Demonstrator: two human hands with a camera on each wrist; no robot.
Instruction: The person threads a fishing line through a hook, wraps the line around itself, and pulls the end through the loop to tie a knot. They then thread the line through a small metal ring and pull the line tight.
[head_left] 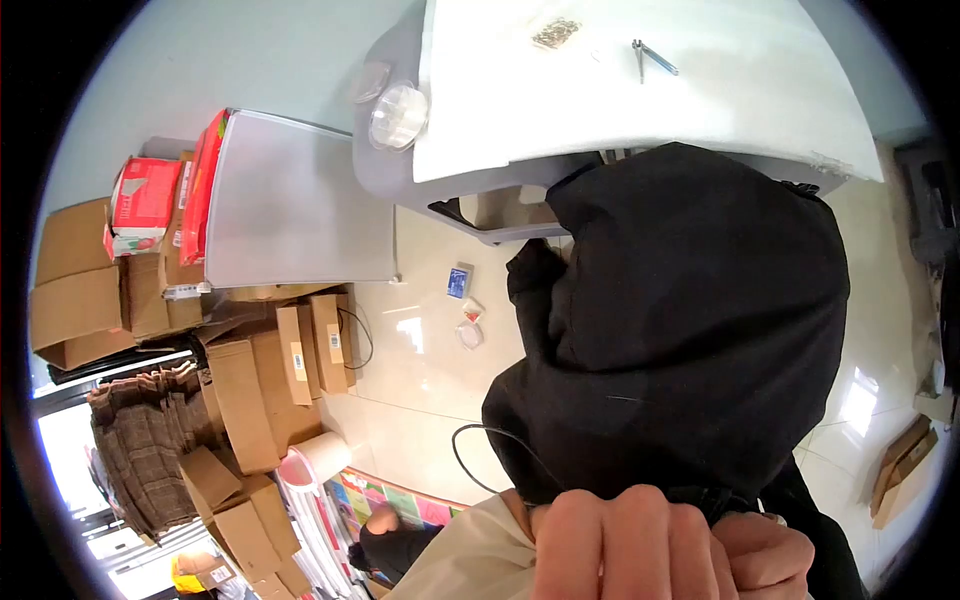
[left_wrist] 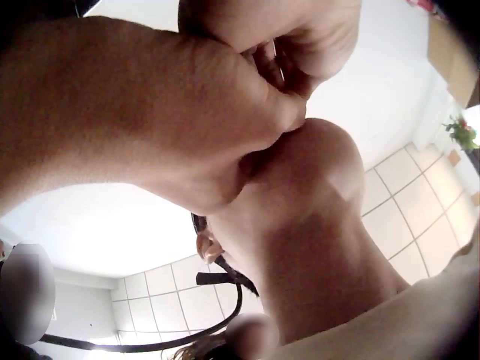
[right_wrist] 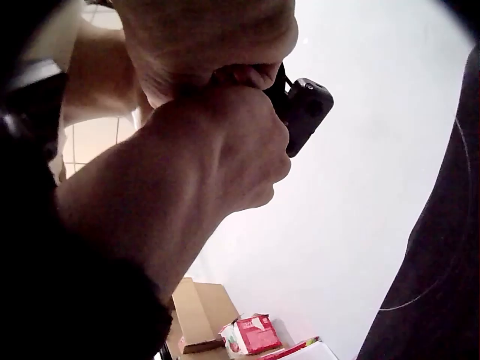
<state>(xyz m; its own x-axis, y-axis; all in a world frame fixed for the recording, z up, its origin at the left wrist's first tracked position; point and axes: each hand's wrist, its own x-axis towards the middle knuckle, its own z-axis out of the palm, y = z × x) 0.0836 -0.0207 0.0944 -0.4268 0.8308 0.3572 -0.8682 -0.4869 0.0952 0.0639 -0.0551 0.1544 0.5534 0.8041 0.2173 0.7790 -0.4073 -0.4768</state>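
Both hands meet close below the wearer's chin. In the head view the left hand [head_left: 630, 550] shows bent knuckles at the bottom edge, beside the curled right hand [head_left: 765, 555]. The left wrist view has the left hand [left_wrist: 217, 112] against the right hand [left_wrist: 307, 34], just over the chin [left_wrist: 322, 157]. Seen from the right wrist, the right hand [right_wrist: 232, 150] is bent in under the left hand [right_wrist: 210, 37], near a black device [right_wrist: 309, 112]. Whatever may lie between the fingers is hidden. Black cloth [head_left: 690, 300] spreads beyond the hands.
A white-topped table [head_left: 700, 110] stands ahead, bearing a metal clipper-like tool [head_left: 655, 58] and a small pile of bits [head_left: 556, 34]. Clear round containers [head_left: 399, 117] sit at its left. Cardboard boxes [head_left: 245, 400] and a grey panel [head_left: 300, 200] are on the left; small packets [head_left: 458, 281] lie on the floor.
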